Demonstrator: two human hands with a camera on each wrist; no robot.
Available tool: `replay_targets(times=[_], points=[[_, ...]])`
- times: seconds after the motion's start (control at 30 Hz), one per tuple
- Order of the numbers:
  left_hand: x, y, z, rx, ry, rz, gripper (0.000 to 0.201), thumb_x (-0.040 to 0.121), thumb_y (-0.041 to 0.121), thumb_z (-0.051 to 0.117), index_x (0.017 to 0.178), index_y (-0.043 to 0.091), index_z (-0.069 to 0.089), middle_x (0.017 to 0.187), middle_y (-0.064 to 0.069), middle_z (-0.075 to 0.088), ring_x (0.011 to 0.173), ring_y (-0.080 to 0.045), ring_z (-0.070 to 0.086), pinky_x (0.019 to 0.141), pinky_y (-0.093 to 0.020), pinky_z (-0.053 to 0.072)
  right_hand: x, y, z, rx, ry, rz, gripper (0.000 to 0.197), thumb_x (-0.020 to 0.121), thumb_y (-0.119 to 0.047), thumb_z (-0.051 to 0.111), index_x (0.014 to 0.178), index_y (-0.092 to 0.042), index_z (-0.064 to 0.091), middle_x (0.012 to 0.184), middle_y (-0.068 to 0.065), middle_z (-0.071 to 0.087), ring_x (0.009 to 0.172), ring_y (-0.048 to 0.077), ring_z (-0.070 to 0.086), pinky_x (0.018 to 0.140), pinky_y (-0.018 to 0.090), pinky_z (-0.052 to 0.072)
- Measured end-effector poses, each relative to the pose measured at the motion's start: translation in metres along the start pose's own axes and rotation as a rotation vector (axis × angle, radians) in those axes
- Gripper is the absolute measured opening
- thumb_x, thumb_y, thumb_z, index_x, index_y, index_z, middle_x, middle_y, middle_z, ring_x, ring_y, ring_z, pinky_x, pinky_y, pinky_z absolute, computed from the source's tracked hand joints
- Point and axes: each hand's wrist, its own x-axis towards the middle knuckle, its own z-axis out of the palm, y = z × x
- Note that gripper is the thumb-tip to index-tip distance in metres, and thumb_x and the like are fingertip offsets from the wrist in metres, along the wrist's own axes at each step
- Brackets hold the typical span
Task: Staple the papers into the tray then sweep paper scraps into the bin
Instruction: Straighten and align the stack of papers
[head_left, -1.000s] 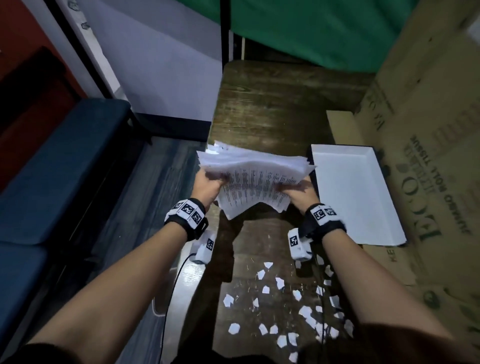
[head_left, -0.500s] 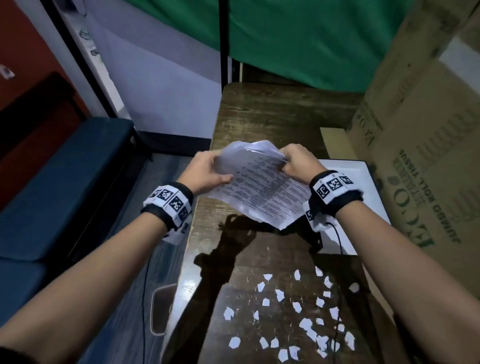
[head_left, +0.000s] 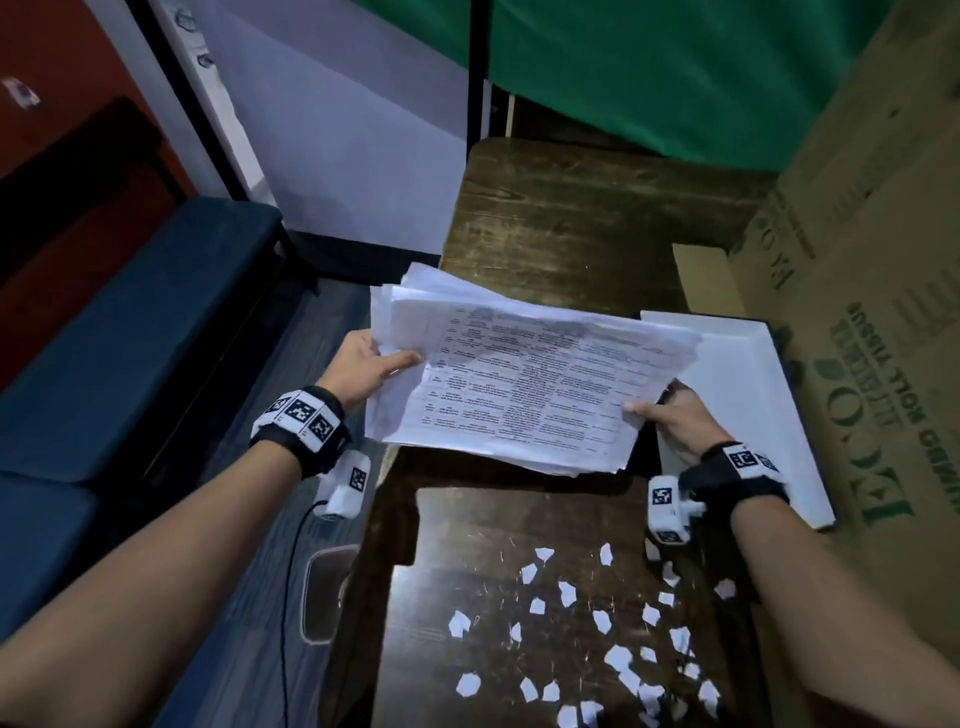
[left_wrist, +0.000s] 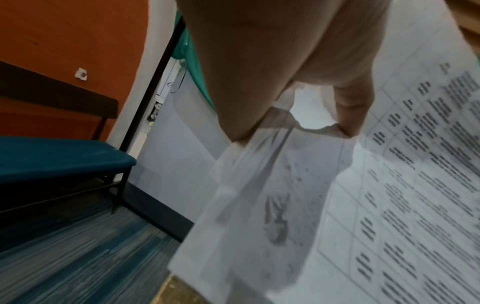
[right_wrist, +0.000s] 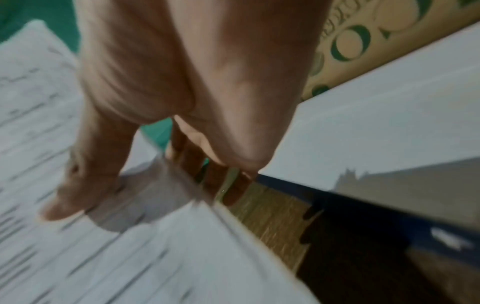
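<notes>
Papers (head_left: 524, 379) held flat above the table (head_left: 561, 228) middle, both hands pinching: left hand (head_left: 363, 364) thumb on top at left edge, right hand (head_left: 675, 421) at near-right corner. White tray (head_left: 753, 395) along right edge; paper scraps (head_left: 602, 649) scattered near the near edge.

Dim room, light from overhead: glare on the glossy table (head_left: 467, 597), hard shadow of the papers (head_left: 519, 384) across it. Head view is sharp in the middle, with wide-angle bending at the edges. Left wrist view is soft, print smeared, floor (left_wrist: 78, 257) streaked. Right wrist view is heavily motion-blurred, papers and box (right_wrist: 363, 41) print unreadable.
</notes>
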Motion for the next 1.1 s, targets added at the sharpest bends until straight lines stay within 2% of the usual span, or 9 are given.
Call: replay_targets(times=[0.1,0.17,0.23,0.37,0.5,0.63,0.73,0.93,1.1], points=[[-0.008,-0.007,0.018,0.018,0.086,-0.001,0.026,0.08,0.008,0.072,0.105,0.001,0.068,0.09,0.002,0.075,0.081,-0.012,0.072,0.075,-0.029,0.059,-0.004,0.004,0.025,0.077,0.06,-0.121,0.045,0.072,-0.004,0.078,0.114,-0.012,0.064,0.115,0.005,0.071,0.109,0.024,0.066,0.093,0.041,0.054],[-0.014,-0.013,0.029,-0.051,0.163,0.03,0.02,0.083,0.006,0.068,0.103,0.005,0.067,0.082,0.013,0.074,0.077,-0.002,0.07,0.069,-0.018,0.056,-0.006,-0.001,0.035,0.124,0.151,-0.21,0.036,0.075,-0.002,0.074,0.107,-0.016,0.068,0.11,0.001,0.073,0.105,0.019,0.068,0.09,0.035,0.055],[-0.019,-0.02,0.037,-0.135,0.208,0.029,0.014,0.084,0.008,0.067,0.098,0.014,0.067,0.088,0.009,0.073,0.084,-0.008,0.07,0.076,-0.025,0.056,-0.006,-0.002,0.04,0.165,0.216,-0.251,0.027,0.072,-0.005,0.075,0.096,-0.018,0.071,0.097,-0.005,0.076,0.096,0.015,0.07,0.084,0.03,0.057],[-0.022,-0.048,0.039,-0.144,0.311,-0.052,0.02,0.079,0.009,0.073,0.092,0.021,0.063,0.092,0.003,0.07,0.081,-0.008,0.07,0.077,-0.028,0.058,0.0,0.023,0.029,-0.018,0.263,-0.181,0.032,0.074,0.002,0.076,0.103,-0.011,0.07,0.102,0.005,0.074,0.096,0.02,0.07,0.085,0.038,0.055],[-0.027,-0.078,0.044,-0.104,0.25,-0.18,0.034,0.08,-0.004,0.067,0.111,0.007,0.059,0.104,-0.006,0.068,0.099,-0.023,0.066,0.087,-0.041,0.055,-0.001,0.051,0.035,-0.251,0.227,-0.083,0.037,0.075,0.015,0.064,0.107,-0.002,0.064,0.096,0.01,0.069,0.073,-0.003,0.067,0.085,0.038,0.054],[-0.022,-0.077,0.048,-0.104,0.337,-0.179,0.027,0.085,-0.003,0.059,0.107,0.013,0.058,0.095,0.002,0.066,0.094,-0.019,0.064,0.082,-0.034,0.054,-0.006,0.046,0.049,-0.158,0.294,-0.119,0.036,0.077,0.016,0.056,0.09,-0.017,0.065,0.09,0.003,0.069,0.082,0.014,0.065,0.086,0.035,0.053],[-0.022,-0.078,0.036,-0.091,0.376,-0.111,0.026,0.082,-0.004,0.063,0.101,0.013,0.059,0.093,0.0,0.065,0.089,-0.015,0.064,0.076,-0.024,0.053,-0.017,0.031,0.041,-0.159,0.262,-0.228,0.047,0.074,0.019,0.053,0.091,-0.023,0.066,0.09,0.0,0.068,0.083,0.01,0.065,0.079,0.025,0.053],[-0.029,-0.088,0.052,0.064,0.269,-0.081,0.036,0.072,-0.006,0.067,0.105,0.009,0.065,0.103,-0.005,0.067,0.097,-0.02,0.065,0.082,-0.025,0.051,-0.015,0.055,0.05,-0.353,0.208,-0.161,0.028,0.071,0.009,0.057,0.087,-0.012,0.066,0.083,0.002,0.066,0.076,0.011,0.059,0.07,0.024,0.046],[-0.014,-0.041,0.06,0.067,0.295,0.046,0.023,0.079,-0.005,0.066,0.098,0.009,0.064,0.087,0.006,0.065,0.069,0.009,0.062,0.059,-0.006,0.046,-0.008,0.047,0.048,-0.266,0.322,-0.126,0.034,0.076,0.014,0.056,0.095,-0.014,0.066,0.083,-0.002,0.066,0.067,-0.005,0.059,0.072,0.024,0.048]])
